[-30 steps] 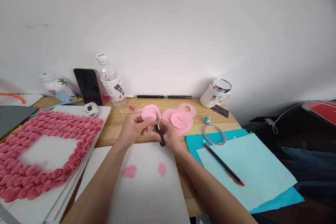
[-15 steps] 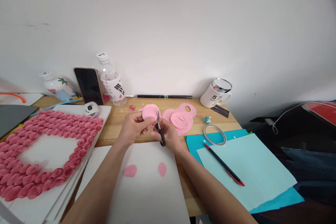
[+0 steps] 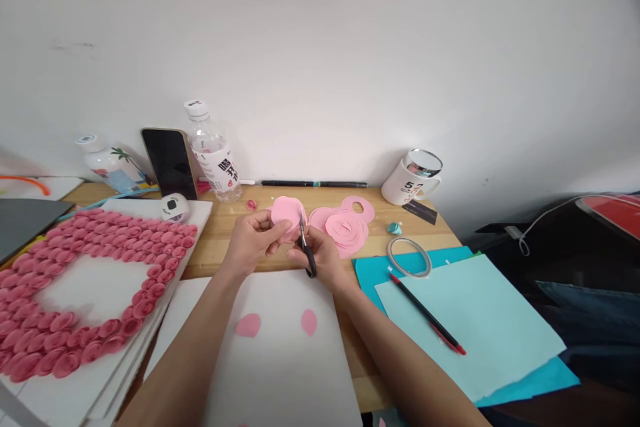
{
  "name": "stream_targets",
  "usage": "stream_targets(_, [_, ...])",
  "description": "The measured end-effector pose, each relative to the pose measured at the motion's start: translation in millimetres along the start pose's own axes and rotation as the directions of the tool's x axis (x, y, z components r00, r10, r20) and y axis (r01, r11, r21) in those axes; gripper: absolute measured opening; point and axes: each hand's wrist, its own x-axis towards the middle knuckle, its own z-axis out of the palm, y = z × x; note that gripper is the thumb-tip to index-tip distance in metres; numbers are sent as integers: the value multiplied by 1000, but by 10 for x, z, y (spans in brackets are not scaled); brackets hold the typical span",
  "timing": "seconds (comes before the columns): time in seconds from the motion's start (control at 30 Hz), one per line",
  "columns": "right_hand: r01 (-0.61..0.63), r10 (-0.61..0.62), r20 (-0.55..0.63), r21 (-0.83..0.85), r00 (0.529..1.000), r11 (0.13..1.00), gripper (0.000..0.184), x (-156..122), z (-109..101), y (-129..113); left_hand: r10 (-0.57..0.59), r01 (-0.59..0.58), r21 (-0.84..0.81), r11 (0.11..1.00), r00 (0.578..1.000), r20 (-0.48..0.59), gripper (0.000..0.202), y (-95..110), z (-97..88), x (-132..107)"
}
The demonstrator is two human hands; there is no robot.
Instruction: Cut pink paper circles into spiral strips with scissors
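Observation:
Between thumb and fingers, my left hand [image 3: 257, 238] pinches a rounded piece of pink paper [image 3: 286, 211]. My right hand [image 3: 321, 255] is closed on black-handled scissors [image 3: 309, 256], whose blades point upward at the paper's right edge. Just right of the scissors, several pink paper spirals [image 3: 345, 230] lie on the wooden table. Below my hands is a white sheet [image 3: 280, 373] with two small pink scraps [image 3: 249, 325] on it. Part of the paper's lower edge is hidden by my fingers.
At left, pink paper roses [image 3: 65, 323] cover a white board. Behind it stand a phone [image 3: 170, 163] and a plastic bottle [image 3: 215, 160]. A mug [image 3: 410, 177] is at back right. Blue paper [image 3: 470, 327] with a tape roll [image 3: 409, 257] and a black pen [image 3: 425, 310] lies at right.
The pink paper has turned slightly in my left hand, and its outline against the blades differs. Both hands stay in nearly the same place.

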Motion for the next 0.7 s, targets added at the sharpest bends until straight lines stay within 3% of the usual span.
stream_targets(0.7, [-73, 71, -27, -78, 997, 994, 36, -8, 3, 9, 15, -25, -161, 987, 998, -64, 24, 26, 38, 10])
